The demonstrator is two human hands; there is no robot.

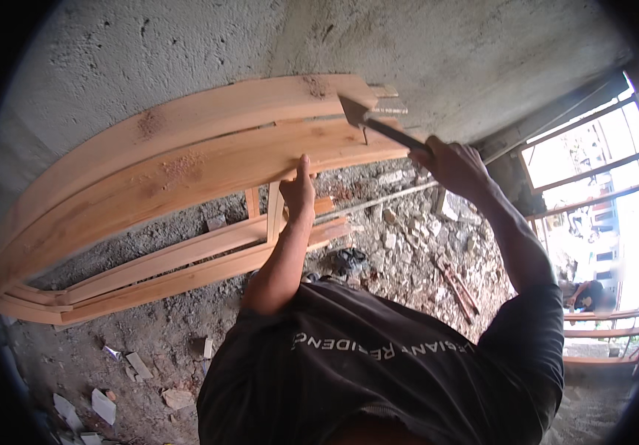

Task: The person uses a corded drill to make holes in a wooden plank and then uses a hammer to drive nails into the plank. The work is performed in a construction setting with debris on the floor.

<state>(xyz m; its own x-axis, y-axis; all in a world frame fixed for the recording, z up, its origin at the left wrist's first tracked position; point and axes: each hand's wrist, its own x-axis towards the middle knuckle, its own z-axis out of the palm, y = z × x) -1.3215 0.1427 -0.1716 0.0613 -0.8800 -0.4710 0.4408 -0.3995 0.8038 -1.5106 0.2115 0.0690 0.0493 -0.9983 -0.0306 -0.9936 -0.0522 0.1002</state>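
My right hand (454, 169) is closed round the handle of a hammer (392, 132). Its dark metal head hangs above the right end of a long wooden frame. Just below the head, a thin nail (366, 136) stands up from the front beam (245, 152) of that frame. My left hand (298, 191) grips the near edge of this beam, thumb lying on the wood and the other fingers largely hidden. Behind it runs a second, wider beam (208, 111), with a narrow gap between the two. Reddish wood crumbs (178, 169) lie on both beams.
A rough cement wall (186, 37) rises behind the frame. Lower frame members (186, 278) run nearer me, over dirt. Stone rubble (408, 230) covers the ground at right, with a rusty metal piece (462, 293). A barred opening (594, 178) is far right, a person (585, 295) beyond it.
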